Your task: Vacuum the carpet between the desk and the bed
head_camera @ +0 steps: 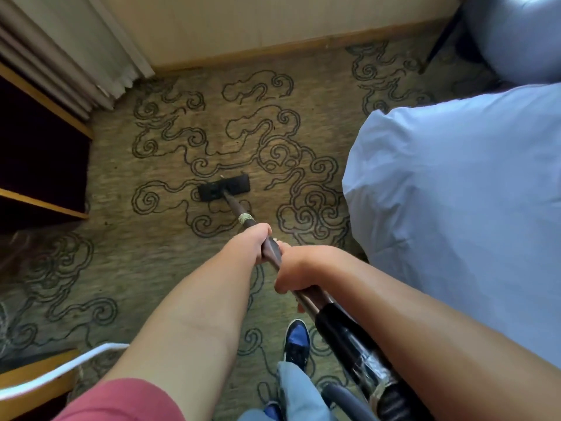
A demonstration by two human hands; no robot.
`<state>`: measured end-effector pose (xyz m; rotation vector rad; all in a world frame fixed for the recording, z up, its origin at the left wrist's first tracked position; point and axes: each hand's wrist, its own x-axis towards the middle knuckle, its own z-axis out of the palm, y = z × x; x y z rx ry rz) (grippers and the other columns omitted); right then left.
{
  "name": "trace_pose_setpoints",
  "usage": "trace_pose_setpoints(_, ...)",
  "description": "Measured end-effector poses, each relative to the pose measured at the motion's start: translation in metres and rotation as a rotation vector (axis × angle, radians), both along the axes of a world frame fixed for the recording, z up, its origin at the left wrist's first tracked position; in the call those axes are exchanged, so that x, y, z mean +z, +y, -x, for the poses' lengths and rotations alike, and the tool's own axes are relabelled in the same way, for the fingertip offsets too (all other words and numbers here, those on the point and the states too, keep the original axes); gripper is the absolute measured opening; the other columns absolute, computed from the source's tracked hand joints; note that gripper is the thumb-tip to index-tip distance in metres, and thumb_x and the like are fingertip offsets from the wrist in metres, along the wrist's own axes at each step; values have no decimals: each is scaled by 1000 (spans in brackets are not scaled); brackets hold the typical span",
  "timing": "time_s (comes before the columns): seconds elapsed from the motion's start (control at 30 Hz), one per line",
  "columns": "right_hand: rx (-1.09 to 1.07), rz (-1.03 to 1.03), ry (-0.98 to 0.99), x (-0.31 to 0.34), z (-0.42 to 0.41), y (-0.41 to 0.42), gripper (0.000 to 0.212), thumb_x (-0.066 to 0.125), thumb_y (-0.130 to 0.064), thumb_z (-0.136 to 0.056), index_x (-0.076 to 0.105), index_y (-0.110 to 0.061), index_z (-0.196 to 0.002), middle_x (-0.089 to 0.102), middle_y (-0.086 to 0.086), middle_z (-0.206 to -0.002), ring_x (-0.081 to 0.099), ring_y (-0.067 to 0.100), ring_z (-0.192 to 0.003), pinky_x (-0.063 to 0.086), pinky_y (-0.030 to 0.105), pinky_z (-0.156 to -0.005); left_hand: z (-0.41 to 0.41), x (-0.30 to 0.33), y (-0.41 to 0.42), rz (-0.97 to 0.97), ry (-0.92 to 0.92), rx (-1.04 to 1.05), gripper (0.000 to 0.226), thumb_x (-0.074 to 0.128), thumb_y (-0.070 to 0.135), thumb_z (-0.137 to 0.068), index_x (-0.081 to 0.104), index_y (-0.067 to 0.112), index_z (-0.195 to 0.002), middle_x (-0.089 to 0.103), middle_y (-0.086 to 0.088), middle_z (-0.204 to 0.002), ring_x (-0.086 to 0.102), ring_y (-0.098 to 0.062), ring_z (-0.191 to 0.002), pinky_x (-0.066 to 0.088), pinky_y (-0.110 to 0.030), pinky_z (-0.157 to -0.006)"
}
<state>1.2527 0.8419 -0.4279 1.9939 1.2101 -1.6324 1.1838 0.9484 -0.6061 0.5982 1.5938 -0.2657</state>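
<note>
Both hands, left hand (253,243) & right hand (296,270), wrap the wand (271,249); nozzle (224,187) mid-carpet (151,262), left of bed (455,208). Probably midway; no telling which strips are done.

The bed (455,208) runs off the right edge, and both hands' fingers (280,246) curl mostly out of sight.

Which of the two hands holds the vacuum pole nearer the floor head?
The left hand. It grips the pole farther down, closer to the black floor head, while the right hand holds higher up, just below the black hose cuff.
</note>
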Motion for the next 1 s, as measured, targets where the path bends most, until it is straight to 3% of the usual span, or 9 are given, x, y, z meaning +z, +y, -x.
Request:
trace_pose_setpoints(0.1,30,36,0,-4,25,-27,100,68,-19,-90,0,-10,-162,66,14,-130,72,33,-101,59,44,-91,29,-19,-26,23,-1,29,28,57,23,-74,54,7,-97,65,-12,-74,65,-28,-71,55,-36,-83)
trace_pose_setpoints(0.2,60,33,-49,-5,56,-43,99,75,-23,-83,12,-12,-159,70,11,-120,72,31,-100,59,41,-92,55,-7,-46,-17,3,0,28,58,26,-80,57,5,-98,67,-13,-80,66,-29,-82,53,-36,-92)
trace_pose_setpoints(0.3,96,19,-61,2,91,-64,96,73,-23,-83,14,-7,-157,72,11,-113,73,29,-95,59,40,-91,89,-3,-68,-21,-10,-6,29,57,30,-79,56,6,-96,66,-13,-81,63,-27,-82,49,-34,-82)
trace_pose_setpoints(0.4,124,-7,-85,5,131,-91,96,71,-23,-85,12,-5,-159,70,11,-119,70,31,-103,58,40,-94,125,15,-101,-18,-44,39,19,56,25,-83,51,8,-85,62,-10,-60,59,-24,-59,47,-26,-63)
trace_pose_setpoints(0.5,22,-18,-90,7,168,-124,93,68,-20,-84,16,-13,-160,66,11,-127,67,31,-113,56,40,-97,154,25,-130,-76,-62,108,11,53,13,-92,51,7,-83,56,-11,-63,55,-22,-43,43,-21,-41)
trace_pose_setpoints(0.63,-74,-100,-111,13,186,-134,78,60,-18,-90,23,-12,-159,60,12,-135,61,31,-123,52,36,-100,167,27,-139,-152,-89,149,7,57,13,-81,54,8,-84,55,-10,-64,55,-24,-52,45,-28,-56)
trace_pose_setpoints(0.7,-57,-110,-132,20,190,-135,83,57,-18,-92,13,-11,-162,58,14,-138,59,32,-125,50,37,-101,165,30,-135,-154,-99,156,9,56,11,-86,49,8,-80,54,-9,-65,52,-22,-52,42,-27,-54)
trace_pose_setpoints(0.83,-68,-182,-133,30,177,-115,96,50,-14,-88,-6,-19,-165,59,15,-135,65,34,-117,55,43,-98,148,61,-97,-223,-143,157,11,55,12,-88,55,2,-94,60,-10,-69,57,-22,-57,50,-30,-65)
trace_pose_setpoints(1.0,-166,-212,-86,17,151,-46,98,51,-13,-88,-8,-25,-165,58,15,-137,66,37,-115,56,47,-98,123,59,-24,-287,-61,68,33,62,23,-77,65,4,-105,67,-10,-73,67,-27,-80,52,-38,-97)
